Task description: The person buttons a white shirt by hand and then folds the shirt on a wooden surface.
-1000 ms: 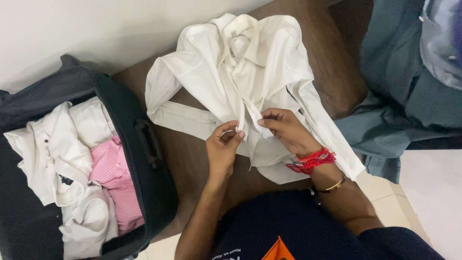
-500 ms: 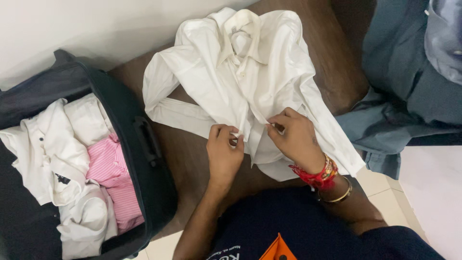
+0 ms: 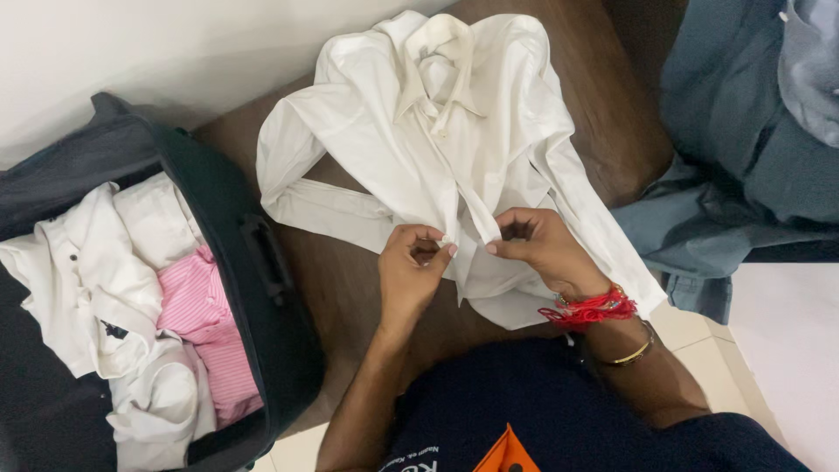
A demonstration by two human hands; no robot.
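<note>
White cotton fills the middle of our view: a shirt (image 3: 454,149) lies face up on the brown table (image 3: 603,114), collar towards the wall, sleeves spread to both sides. Our left hand (image 3: 409,275) pinches the left front edge near the lower buttons, thumb and forefinger closed tight on the cloth. Our right hand (image 3: 542,247) pinches the facing edge just beside it, fingers curled, gripping too. A red thread band (image 3: 590,308) and a thin bangle (image 3: 631,352) sit on that wrist. To the left, an open dark suitcase (image 3: 253,262) holds white and pink clothes (image 3: 201,315). Blue-grey garments (image 3: 734,149) lie heaped on the right.
</note>
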